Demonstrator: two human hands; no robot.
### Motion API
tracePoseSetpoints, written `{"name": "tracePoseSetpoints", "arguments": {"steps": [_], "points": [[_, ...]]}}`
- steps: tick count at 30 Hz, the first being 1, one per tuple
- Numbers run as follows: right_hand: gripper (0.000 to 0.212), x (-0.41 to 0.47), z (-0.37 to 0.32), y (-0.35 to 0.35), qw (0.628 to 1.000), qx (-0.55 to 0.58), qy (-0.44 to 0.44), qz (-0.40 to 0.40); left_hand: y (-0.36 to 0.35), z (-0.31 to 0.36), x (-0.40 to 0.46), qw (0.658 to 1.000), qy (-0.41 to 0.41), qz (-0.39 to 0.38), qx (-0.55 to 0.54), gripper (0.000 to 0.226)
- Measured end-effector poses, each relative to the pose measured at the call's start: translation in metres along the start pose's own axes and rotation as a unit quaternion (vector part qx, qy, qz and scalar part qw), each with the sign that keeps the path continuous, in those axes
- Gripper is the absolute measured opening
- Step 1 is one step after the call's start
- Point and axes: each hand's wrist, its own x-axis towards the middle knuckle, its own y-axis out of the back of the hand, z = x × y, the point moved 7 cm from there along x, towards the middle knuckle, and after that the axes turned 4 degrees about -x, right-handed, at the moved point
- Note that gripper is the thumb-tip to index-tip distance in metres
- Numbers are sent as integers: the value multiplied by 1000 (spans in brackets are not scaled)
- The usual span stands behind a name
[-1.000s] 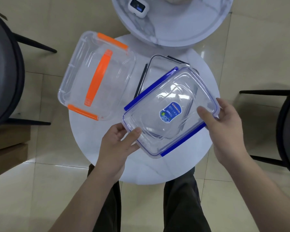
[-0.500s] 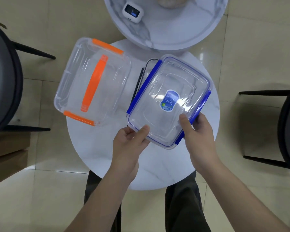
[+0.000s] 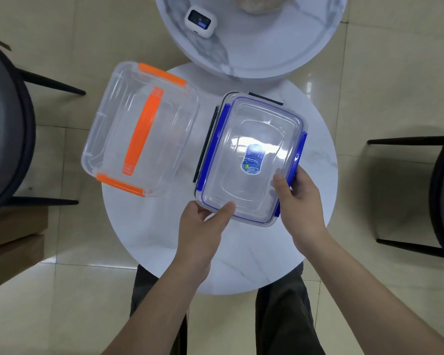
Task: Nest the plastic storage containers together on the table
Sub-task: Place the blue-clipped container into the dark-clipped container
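On table (image 3: 241,252): three containers (image 3: 251,160), two hands (image 3: 203,226).

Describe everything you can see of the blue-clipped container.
The blue-clipped container is clear plastic, rectangular with rounded corners, blue latches along its long sides and a blue label in the middle. It sits aligned over a black-trimmed container on the round white table. The left hand grips its near corner, the right hand its right edge.

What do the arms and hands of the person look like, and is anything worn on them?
Both forearms are bare up to the frame edge: no sleeves show. The left hand and right hand carry no gloves, rings, watch or bands. Fingernails are short and unpainted. No markings or cables are visible.
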Motion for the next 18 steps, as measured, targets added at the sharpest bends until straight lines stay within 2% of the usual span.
{"name": "tracePoseSetpoints", "arguments": {"steps": [6, 9, 12, 16, 18], "points": [[34, 3, 5, 1, 1000, -24, -5, 1, 6, 6, -1, 998, -25, 32, 39, 40], [33, 3, 8, 1, 999, -44, -16, -1, 14, 22, -2, 992, -95, 62, 53, 41], [29, 3, 9, 1, 998, -56, -21, -1, 16, 39, 3, 985, -139, 48, 93, 53], [21, 4, 10, -1, 998, -59, -25, 1, 9, 56, 10, 966, -187, 19, 176, 29], [18, 5, 9, -1, 998, -60, -24, 6, 6, 64, 11, 959, -203, 11, 197, 27]]}}
